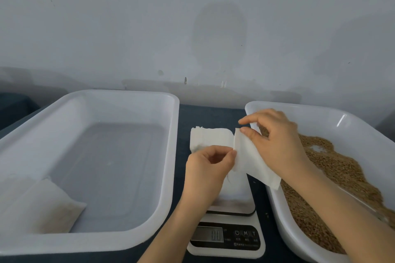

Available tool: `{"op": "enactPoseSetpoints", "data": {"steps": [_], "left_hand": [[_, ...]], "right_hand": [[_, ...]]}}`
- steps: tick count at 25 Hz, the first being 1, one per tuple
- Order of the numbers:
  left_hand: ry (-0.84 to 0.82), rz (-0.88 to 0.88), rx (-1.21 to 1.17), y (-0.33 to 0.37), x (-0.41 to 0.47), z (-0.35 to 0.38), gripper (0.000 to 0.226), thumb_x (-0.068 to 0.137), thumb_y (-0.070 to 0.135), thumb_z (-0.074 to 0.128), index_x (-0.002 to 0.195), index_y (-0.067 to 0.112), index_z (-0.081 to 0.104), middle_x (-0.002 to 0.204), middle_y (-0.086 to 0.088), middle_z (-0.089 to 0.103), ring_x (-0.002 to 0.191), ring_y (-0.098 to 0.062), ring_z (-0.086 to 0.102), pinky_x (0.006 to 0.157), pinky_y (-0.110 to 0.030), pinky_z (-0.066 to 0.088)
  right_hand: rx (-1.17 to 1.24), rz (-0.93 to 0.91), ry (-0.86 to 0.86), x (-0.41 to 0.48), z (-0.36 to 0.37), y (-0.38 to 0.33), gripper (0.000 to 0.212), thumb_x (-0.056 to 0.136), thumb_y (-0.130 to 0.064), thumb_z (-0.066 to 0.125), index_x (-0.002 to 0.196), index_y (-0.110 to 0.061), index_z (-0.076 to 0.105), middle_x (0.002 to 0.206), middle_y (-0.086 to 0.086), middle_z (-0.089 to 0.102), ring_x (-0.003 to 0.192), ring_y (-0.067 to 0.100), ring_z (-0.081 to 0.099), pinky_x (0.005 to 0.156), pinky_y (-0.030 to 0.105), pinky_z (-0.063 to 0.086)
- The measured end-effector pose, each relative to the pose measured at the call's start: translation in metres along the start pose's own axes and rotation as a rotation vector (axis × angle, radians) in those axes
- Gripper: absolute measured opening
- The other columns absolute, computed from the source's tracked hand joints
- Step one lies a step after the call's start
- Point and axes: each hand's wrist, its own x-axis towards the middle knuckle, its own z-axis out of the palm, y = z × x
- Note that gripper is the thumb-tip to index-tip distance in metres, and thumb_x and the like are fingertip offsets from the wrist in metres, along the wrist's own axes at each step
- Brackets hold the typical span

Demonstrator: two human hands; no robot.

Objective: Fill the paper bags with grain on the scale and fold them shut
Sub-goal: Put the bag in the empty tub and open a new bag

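Scale (226,239) sits closest on the desk (183,117), and above its platform both hands work one empty paper bag (252,166). Left hand (207,168) pinches the bag's edge between thumb and curled fingers, while right hand (275,141) pinches its upper edge, fingers bent. Grain (333,177) lies heaped in the right tray (352,117), spare bags (210,137) are stacked just behind the hands, and a filled bag (42,205) rests in the left tray (171,156).

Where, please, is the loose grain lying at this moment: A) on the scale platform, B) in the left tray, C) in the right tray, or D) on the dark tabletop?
C: the brown grain spreads over the floor of the right tray, while the left tray holds filled bags.
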Motion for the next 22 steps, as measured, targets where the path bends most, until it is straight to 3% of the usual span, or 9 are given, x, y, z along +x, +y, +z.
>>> {"op": "enactPoseSetpoints", "data": {"steps": [2,4,6,8,11,15,19,22], "left_hand": [[0.01,-0.059,-0.084,0.002,0.0,0.0,0.006,0.083,0.023,0.07,0.079,0.024,0.075,0.075,0.01,0.072,0.068,0.0,0.065,0.061,-0.01,0.048],[0.011,-0.1,-0.161,0.003,0.0,-0.001,0.007,0.083,0.025,0.071,0.078,0.021,0.075,0.073,0.007,0.071,0.068,-0.002,0.064,0.062,-0.013,0.048],[-0.005,-0.118,-0.267,0.004,0.0,-0.002,0.01,0.085,0.025,0.068,0.081,0.02,0.074,0.075,0.006,0.07,0.072,-0.004,0.064,0.066,-0.019,0.049],[-0.017,-0.099,-0.315,0.005,0.0,-0.004,0.011,0.087,0.026,0.065,0.084,0.018,0.073,0.075,0.006,0.069,0.073,-0.004,0.062,0.066,-0.018,0.047],[0.003,-0.05,-0.31,0.005,0.0,-0.005,0.012,0.087,0.023,0.064,0.087,0.016,0.074,0.071,0.008,0.069,0.067,0.001,0.059,0.061,-0.011,0.045],[0.039,-0.037,-0.295,0.008,-0.001,-0.003,0.011,0.086,0.023,0.066,0.081,0.017,0.075,0.069,0.008,0.068,0.061,0.003,0.056,0.059,-0.008,0.045],[0.143,-0.031,-0.286,0.008,-0.002,0.001,0.018,0.085,0.019,0.065,0.069,0.021,0.071,0.058,0.01,0.062,0.055,0.002,0.055,0.055,-0.008,0.044],[0.177,-0.074,-0.322,0.005,-0.003,0.003,0.022,0.086,0.022,0.064,0.065,0.024,0.069,0.057,0.01,0.06,0.056,0.0,0.054,0.057,-0.012,0.045]], "right_hand": [[-0.125,-0.056,0.12,-0.001,-0.002,-0.003,0.012,0.079,-0.02,0.073,0.09,-0.021,0.069,0.094,-0.01,0.05,0.098,0.02,0.048,0.083,0.032,0.027],[-0.164,-0.169,0.148,-0.001,-0.003,-0.007,0.01,0.079,-0.019,0.073,0.087,-0.016,0.068,0.092,-0.004,0.052,0.092,0.018,0.048,0.079,0.031,0.033],[-0.038,-0.182,0.012,-0.005,0.0,-0.01,0.009,0.084,-0.024,0.066,0.088,-0.017,0.067,0.085,-0.011,0.056,0.082,0.001,0.049,0.073,0.015,0.039],[0.149,-0.056,-0.188,-0.008,0.003,-0.016,0.018,0.086,-0.04,0.057,0.093,-0.026,0.066,0.082,-0.021,0.061,0.081,-0.007,0.056,0.067,0.005,0.041],[0.25,0.028,-0.348,-0.01,0.007,-0.017,0.032,0.08,-0.054,0.051,0.096,-0.031,0.066,0.081,-0.021,0.067,0.079,-0.009,0.061,0.064,0.003,0.044],[0.406,0.1,-0.313,-0.006,0.004,-0.013,0.014,0.09,-0.032,0.058,0.088,-0.029,0.071,0.073,-0.019,0.069,0.067,-0.005,0.064,0.056,0.004,0.044],[0.149,0.066,-0.179,-0.009,0.01,-0.008,0.009,0.089,-0.026,0.062,0.094,-0.026,0.069,0.07,-0.016,0.067,0.066,-0.006,0.06,0.057,0.006,0.043],[0.081,-0.029,-0.077,-0.011,0.009,-0.009,0.015,0.087,-0.018,0.064,0.086,-0.028,0.053,0.064,-0.007,0.064,0.06,0.009,0.058,0.055,0.02,0.046]]}}
